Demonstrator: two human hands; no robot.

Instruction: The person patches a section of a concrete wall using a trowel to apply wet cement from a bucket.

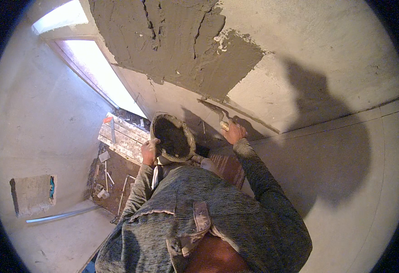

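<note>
My left hand (150,152) grips the near left rim of a bucket (190,144) and keeps it in front of my body. Dark grey mortar (172,136) fills much of it. Farther right, my right hand (234,132) is closed round the handle of a trowel (215,109). Its narrow blade points up and left, close to the wall just below a patch of wet grey plaster (195,59). Whether the blade touches the wall I cannot tell.
A bright doorway (101,68) opens at the far left, with a splattered plank platform (122,139) below it. Debris and white pipe pieces (106,170) litter the brown floor. A recess (33,193) is cut in the left wall. My shadow (326,136) falls on the right wall.
</note>
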